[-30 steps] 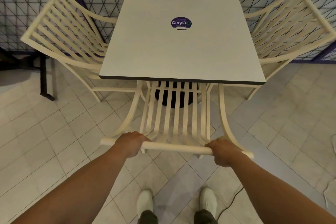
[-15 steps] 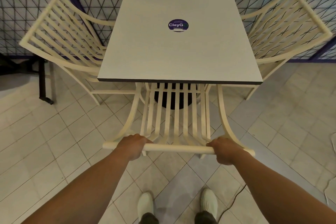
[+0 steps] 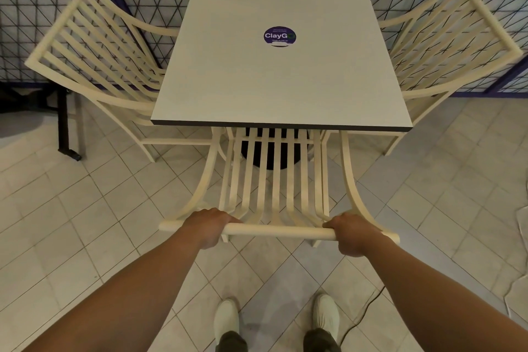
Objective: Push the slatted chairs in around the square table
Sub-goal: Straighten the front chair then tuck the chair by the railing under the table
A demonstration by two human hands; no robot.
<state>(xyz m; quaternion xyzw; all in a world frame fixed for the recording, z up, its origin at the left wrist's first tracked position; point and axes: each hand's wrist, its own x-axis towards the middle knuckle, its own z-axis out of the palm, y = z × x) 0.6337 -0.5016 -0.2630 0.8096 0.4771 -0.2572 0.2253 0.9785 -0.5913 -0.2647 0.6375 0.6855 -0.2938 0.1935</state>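
Three cream slatted chairs ring the square table (image 3: pixel 280 80); left hand (image 3: pixel 206 226) and right hand (image 3: pixel 352 234) both grip the near chair's (image 3: pixel 275 180) round top rail.

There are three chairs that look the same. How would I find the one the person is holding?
Find the square table with the round purple sticker. The left chair and the right chair flank it; the near chair stands at the edge closest to the person. Only it has the left hand and the right hand gripping its top rail.
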